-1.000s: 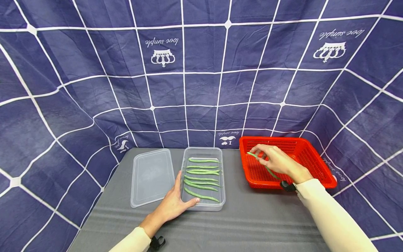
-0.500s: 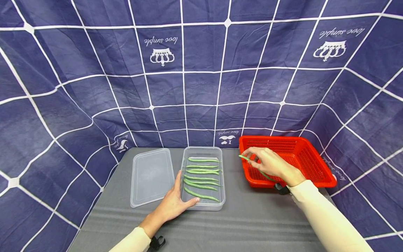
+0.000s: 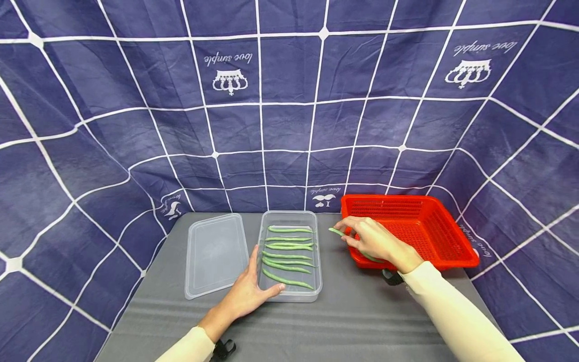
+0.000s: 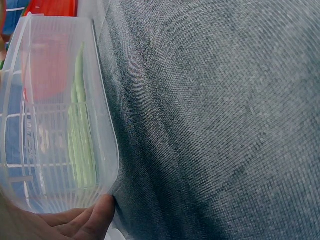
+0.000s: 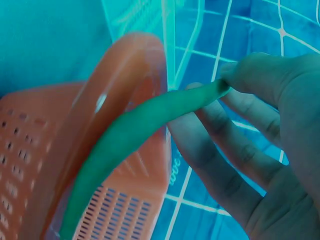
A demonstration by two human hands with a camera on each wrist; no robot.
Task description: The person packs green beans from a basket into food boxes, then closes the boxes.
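My left hand (image 3: 248, 292) rests with outstretched fingers against the left side and near-left corner of a clear plastic food container (image 3: 296, 297). Several green beans (image 3: 289, 255) lie crosswise in it, in rows one behind another. In the left wrist view, the fingertips (image 4: 102, 212) touch the container's wall. My right hand (image 3: 373, 240) pinches a single green bean (image 5: 132, 127) between thumb and fingers, over the left rim of a red plastic basket (image 3: 445, 251). The bean's tip points left toward the container; the hand hides part of its length in the head view.
A clear flat lid (image 3: 217, 256) lies on the grey cloth-covered table (image 3: 344, 322), left of the container. Behind and at the sides hangs a blue curtain (image 3: 289, 125) with white lines, close to the basket's back edge.
My right hand has moved left with the green bean, from above the basket's inside to over its left rim. The left hand and the container have stayed in place.
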